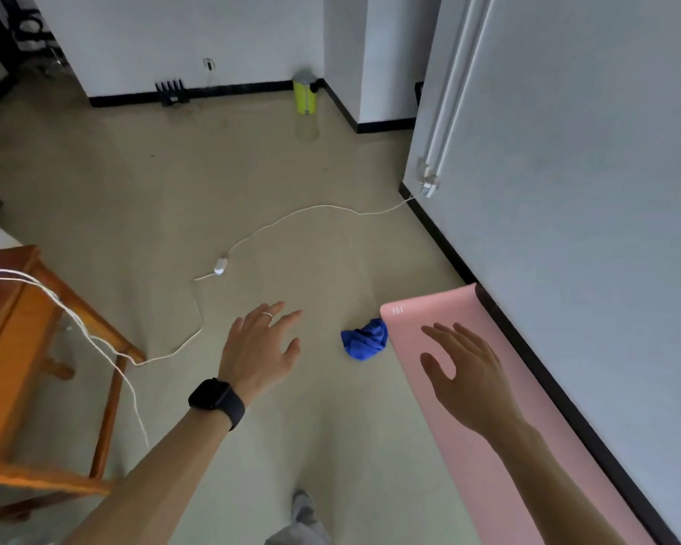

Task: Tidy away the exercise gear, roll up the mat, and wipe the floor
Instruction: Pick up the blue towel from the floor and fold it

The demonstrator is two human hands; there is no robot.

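Observation:
A pink exercise mat (421, 308) lies flat on the floor along the right wall, its far end toward the middle of the view. A crumpled blue cloth (364, 339) rests on the floor against the mat's left edge near that end. My right hand (462, 377) hovers above the mat with fingers spread and holds nothing. My left hand (260, 348), with a ring and a black watch on the wrist, is stretched out over the bare floor left of the cloth, fingers apart and empty.
A wooden table (12, 348) stands at the left with white cords draped over it. A white cable (221, 265) with an inline switch snakes across the floor to the right wall. A yellow-green bin (305, 94) stands by the far wall. My foot (303, 509) shows at the bottom.

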